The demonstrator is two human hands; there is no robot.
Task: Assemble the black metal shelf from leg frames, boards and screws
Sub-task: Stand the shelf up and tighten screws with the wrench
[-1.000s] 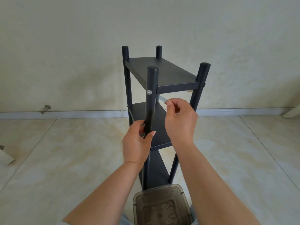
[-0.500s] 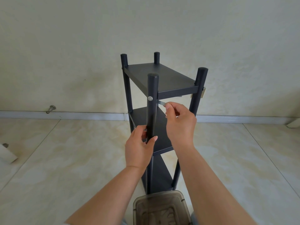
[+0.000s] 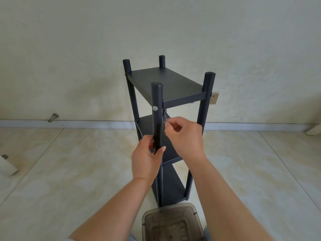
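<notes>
The black metal shelf (image 3: 173, 86) stands upright on the floor with three boards between its round legs. My left hand (image 3: 146, 159) grips the near left leg (image 3: 156, 122) just above the middle board. A silver screw head (image 3: 155, 108) shows on that leg, level with the top board. My right hand (image 3: 184, 136) pinches a small silver hex key (image 3: 164, 118) just right of the leg, under the top board. The key is blurred and its tip is hidden behind the leg.
A translucent brown plastic box (image 3: 172, 223) sits on the floor at the shelf's foot, close to me. A white object (image 3: 7, 165) lies at the far left. A metal fitting (image 3: 53, 117) sticks out by the skirting board. A wall socket (image 3: 214, 98) is behind the shelf.
My right hand has swung the hex key downward, from pointing up-left at the leg to hanging lower beside it. The view has tilted so the shelf sits lower. My left hand keeps its grip.
</notes>
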